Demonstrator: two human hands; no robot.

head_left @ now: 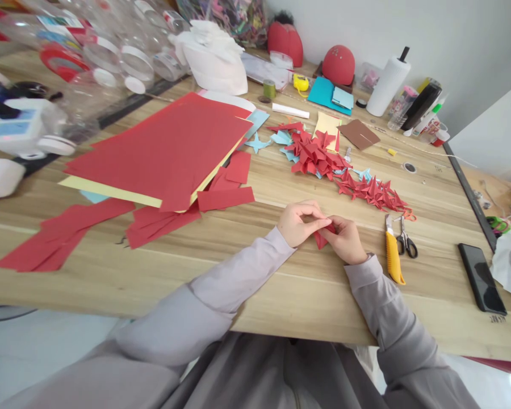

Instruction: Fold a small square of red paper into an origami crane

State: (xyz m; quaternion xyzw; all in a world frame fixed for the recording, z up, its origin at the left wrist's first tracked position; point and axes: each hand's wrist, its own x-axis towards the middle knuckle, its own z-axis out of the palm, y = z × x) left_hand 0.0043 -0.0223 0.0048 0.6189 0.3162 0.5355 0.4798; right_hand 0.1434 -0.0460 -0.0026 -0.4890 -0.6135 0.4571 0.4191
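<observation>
Between my hands is a small piece of folded red paper [321, 240], partly hidden by the fingers. My left hand [298, 222] pinches its upper edge with thumb and forefinger. From the other side my right hand [346, 238] grips the same paper, fingers curled around it. Just beyond lie a heap of red folded paper stars [315, 153] and a row of red stars [372, 193], with a light blue star [258, 143] to the left. A yellow utility knife [394, 255] and small black-handled scissors [405, 241] rest right of my right hand.
Large red paper sheets [166, 147] cover the left middle of the table. Cut red strips [63, 233] lie before them. Plastic bottles [128, 51] crowd the back left. A black phone [481, 278] lies near the right edge, and a yellow tape measure [300, 83] sits at the back.
</observation>
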